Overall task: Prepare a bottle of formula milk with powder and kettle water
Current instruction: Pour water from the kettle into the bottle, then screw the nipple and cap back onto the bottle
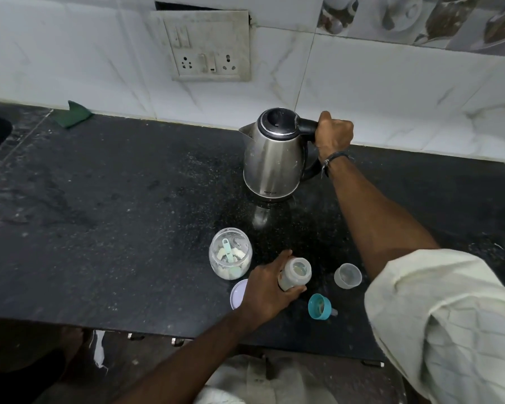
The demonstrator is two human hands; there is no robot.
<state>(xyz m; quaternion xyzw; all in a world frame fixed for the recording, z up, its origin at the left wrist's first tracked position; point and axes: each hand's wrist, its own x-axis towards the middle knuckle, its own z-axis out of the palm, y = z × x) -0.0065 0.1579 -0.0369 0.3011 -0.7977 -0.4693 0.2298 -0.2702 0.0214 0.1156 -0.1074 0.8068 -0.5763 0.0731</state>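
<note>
dark speckled surface, white tiled wall far; right hand grasps kettle, left hand grasps bottle.

one kettle, one bottle, one powder jar, one lid, one cap, one teat ring

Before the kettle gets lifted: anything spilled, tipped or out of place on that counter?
Pale specks, possibly powder, dust the black counter around the kettle. The teal nipple ring lies on its side near the front edge, and the jar lid sits close to that edge. The bottle, powder jar and clear cap look fine.
</note>
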